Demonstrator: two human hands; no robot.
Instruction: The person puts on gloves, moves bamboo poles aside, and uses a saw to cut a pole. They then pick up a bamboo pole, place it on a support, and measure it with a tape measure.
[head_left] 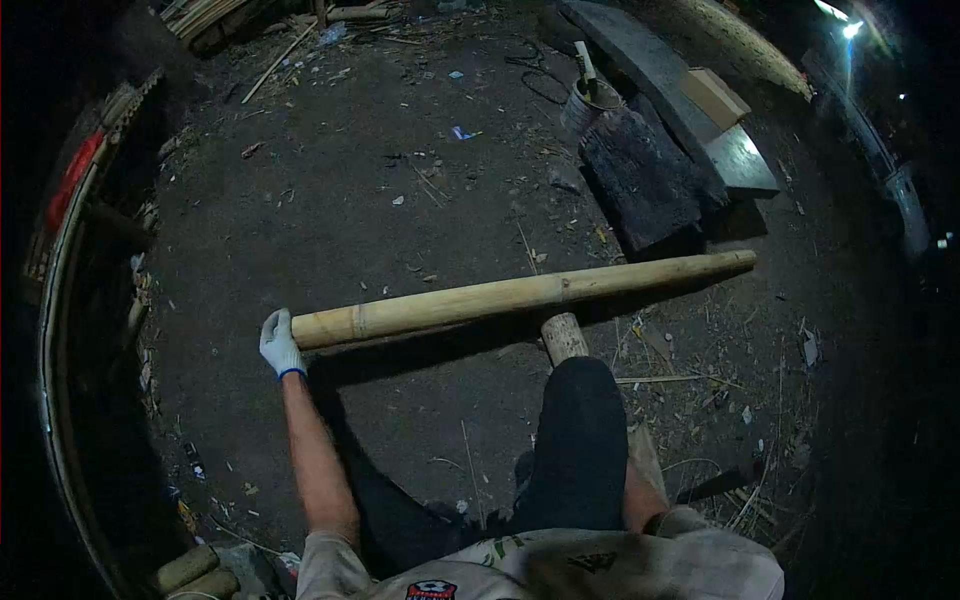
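Pole: I see the bamboo pole point(520, 296) running long from left up to right.
Left hand: my gloved left hand point(279, 343) grips its near end.
Right hand: hidden, I cannot tell.

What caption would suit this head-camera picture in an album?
Gloved left hand grips the end of a long bamboo pole resting across a wooden block on littered dirt ground.

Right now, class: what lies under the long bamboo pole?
Under the bamboo pole a short wooden log props its middle, on the dirt ground. The gloved left hand grips its thick end. The log's near end is hidden behind the dark-clad knee.
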